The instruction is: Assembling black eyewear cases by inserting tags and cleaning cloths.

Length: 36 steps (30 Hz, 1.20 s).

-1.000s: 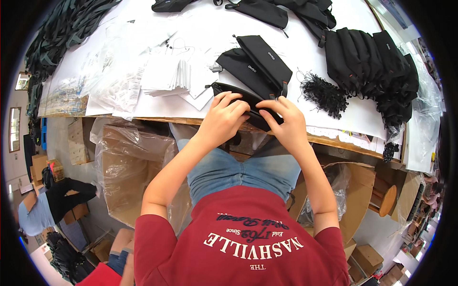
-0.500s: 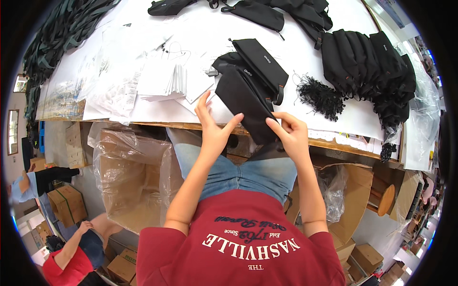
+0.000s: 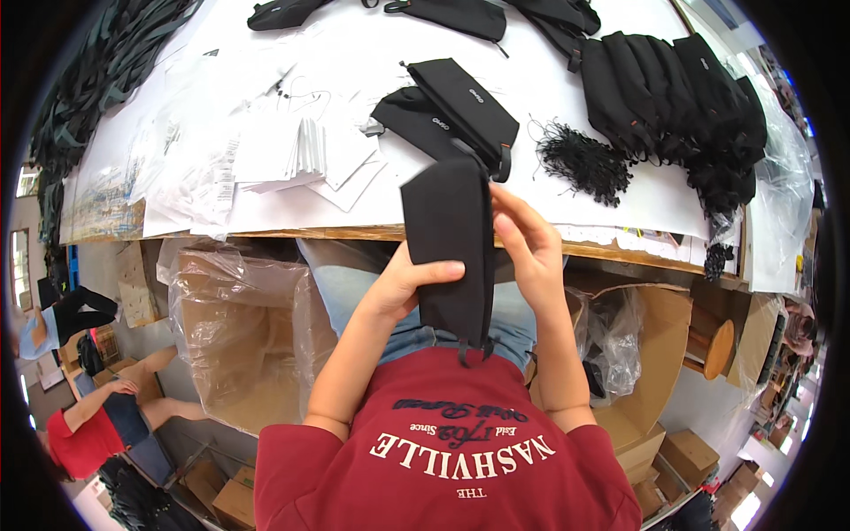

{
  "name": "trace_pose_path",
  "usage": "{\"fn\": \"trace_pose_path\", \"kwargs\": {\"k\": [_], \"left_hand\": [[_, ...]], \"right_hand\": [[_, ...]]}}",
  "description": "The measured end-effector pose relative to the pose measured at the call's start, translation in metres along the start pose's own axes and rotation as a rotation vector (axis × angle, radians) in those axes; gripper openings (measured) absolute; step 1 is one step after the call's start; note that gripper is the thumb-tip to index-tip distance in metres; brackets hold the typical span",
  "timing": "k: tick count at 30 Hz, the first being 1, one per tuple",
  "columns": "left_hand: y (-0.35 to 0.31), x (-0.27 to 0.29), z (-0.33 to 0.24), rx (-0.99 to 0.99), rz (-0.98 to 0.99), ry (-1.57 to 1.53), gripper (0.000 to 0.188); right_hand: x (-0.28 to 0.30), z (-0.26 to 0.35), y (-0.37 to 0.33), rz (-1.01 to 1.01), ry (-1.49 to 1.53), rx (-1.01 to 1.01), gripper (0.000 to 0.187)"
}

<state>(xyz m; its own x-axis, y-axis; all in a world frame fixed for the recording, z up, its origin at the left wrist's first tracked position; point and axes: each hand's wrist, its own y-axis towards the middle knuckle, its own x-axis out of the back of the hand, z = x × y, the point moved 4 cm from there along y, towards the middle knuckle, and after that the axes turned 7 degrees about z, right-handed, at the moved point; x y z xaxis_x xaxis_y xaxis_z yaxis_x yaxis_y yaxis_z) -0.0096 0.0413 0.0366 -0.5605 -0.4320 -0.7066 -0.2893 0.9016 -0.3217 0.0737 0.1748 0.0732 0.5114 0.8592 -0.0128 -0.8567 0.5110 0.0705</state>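
A black fabric pouch (image 3: 447, 212) hangs upright at the table's front edge, its plain side up and a small loop at its near end. My left hand (image 3: 405, 281) grips its left side, thumb flat on the cloth and the other fingers hidden underneath. Beside the pouch's right edge is my right hand (image 3: 529, 243), its fingers apart and the fingertips close to the edge; whether they touch it I cannot tell. Just beyond on the table lie two more black pouches, the upper pouch (image 3: 465, 111) partly over the lower pouch (image 3: 416, 124).
White tags (image 3: 301, 150) and papers lie left of the pouches. To the right are a heap of black cords (image 3: 584, 164) and a row of black pouches (image 3: 646, 88). Dark straps (image 3: 88, 97) pile up far left. A plastic-lined carton (image 3: 239, 327) stands below the table.
The pouch has swung upright and come nearer to me. My left hand has moved down and closed on its left side; my right hand has let go of its edge.
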Motion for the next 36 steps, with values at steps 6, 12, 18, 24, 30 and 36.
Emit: {"fn": "trace_pose_path", "kwargs": {"k": [6, 12, 18, 24, 30, 36], "left_hand": [[-0.006, -0.003, 0.011, 0.118, 0.081, 0.09, 0.059], [-0.012, -0.006, 0.01, 0.144, 0.002, -0.033, 0.046], [-0.004, 0.005, 0.009, 0.057, -0.106, -0.244, 0.04], [0.0, 0.028, -0.003, 0.057, -0.049, -0.457, 0.029], [-0.001, 0.047, -0.001, -0.05, -0.007, -0.519, 0.035], [-0.009, 0.05, -0.002, -0.076, -0.042, -0.491, 0.036]], "right_hand": [[0.009, 0.009, 0.016, -0.084, -0.004, 0.09, 0.021], [0.013, 0.002, 0.002, -0.217, -0.228, 0.183, 0.012], [-0.007, 0.01, -0.014, -0.027, -0.305, 0.19, 0.014], [-0.02, 0.021, -0.027, 0.172, -0.243, 0.034, 0.013], [-0.028, 0.022, -0.032, 0.297, -0.195, 0.011, 0.015], [-0.027, 0.019, -0.039, 0.374, -0.24, -0.055, 0.015]]}}
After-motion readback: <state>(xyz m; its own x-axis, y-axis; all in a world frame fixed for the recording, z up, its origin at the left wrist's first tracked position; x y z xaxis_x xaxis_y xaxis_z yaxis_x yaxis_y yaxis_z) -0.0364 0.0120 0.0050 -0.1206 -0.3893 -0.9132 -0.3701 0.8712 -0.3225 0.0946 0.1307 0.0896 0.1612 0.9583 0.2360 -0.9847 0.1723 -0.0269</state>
